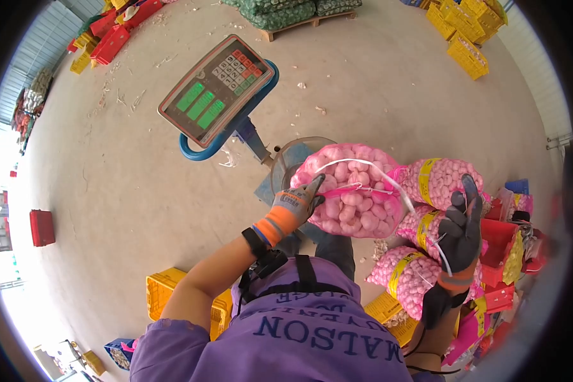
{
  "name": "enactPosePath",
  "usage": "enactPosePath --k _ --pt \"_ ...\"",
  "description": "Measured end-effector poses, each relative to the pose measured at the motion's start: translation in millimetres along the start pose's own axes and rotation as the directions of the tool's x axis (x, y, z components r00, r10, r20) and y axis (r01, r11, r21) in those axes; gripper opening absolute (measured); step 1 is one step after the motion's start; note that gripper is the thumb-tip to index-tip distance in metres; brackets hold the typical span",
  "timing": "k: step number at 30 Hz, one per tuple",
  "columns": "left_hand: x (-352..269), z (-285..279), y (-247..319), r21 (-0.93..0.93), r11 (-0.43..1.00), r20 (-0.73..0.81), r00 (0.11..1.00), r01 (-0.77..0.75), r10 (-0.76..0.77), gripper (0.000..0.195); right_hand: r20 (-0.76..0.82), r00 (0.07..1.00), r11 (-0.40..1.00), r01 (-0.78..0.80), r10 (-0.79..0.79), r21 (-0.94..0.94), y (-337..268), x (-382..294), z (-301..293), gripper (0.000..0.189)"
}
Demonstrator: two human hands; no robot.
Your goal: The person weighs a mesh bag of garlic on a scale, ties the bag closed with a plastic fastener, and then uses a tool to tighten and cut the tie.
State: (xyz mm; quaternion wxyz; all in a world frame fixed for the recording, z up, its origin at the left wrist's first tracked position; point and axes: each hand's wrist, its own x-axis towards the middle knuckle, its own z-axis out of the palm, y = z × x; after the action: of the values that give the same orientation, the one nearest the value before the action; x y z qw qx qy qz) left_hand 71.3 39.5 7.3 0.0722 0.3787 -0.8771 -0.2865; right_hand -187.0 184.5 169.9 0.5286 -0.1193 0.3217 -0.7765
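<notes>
A pink mesh bag of garlic bulbs (358, 210) stands over the blue platform of a scale, with a white tie strip (377, 167) looped across its top. My left hand (298, 200), in a grey and orange glove, grips the bag's gathered pink mesh at its near left side. On the right my right hand (461, 224), in a dark grey glove, is raised beside the bag; a white strip end shows at its palm, and the strip's path between the fingers is unclear. The scale's keypad and display head (217, 90) is tilted beyond the bag, its green displays lit.
Several full pink garlic bags with yellow bands (441, 184) lie at the right, near red crates (499, 243). Yellow crates (164, 291) stand beside me. Green mesh sacks (277, 14) rest on a wooden pallet at the far side. Garlic scraps dot the concrete floor.
</notes>
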Motion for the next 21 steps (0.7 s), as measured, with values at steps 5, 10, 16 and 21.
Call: enactPosePath --k 5,10,16,21 --pt "-4 20 -12 -0.025 0.999 -0.077 0.997 0.029 -0.031 0.036 0.040 0.991 0.991 -0.126 0.125 0.038 34 -5 -12 0.045" --pt "-2 18 -6 -0.032 0.998 -0.142 0.989 -0.045 0.040 0.025 -0.192 0.964 0.976 -0.203 0.185 -0.077 69 7 -29 0.043" --pt "-3 13 -9 -0.064 0.996 -0.132 0.990 -0.054 0.046 0.025 -0.011 0.982 0.975 -0.184 0.187 0.127 89 24 -51 0.034" --pt "-3 -1 -1 -0.029 0.998 -0.044 0.998 -0.053 0.052 0.040 -0.171 0.984 0.986 -0.029 0.057 0.163 116 33 -53 0.034"
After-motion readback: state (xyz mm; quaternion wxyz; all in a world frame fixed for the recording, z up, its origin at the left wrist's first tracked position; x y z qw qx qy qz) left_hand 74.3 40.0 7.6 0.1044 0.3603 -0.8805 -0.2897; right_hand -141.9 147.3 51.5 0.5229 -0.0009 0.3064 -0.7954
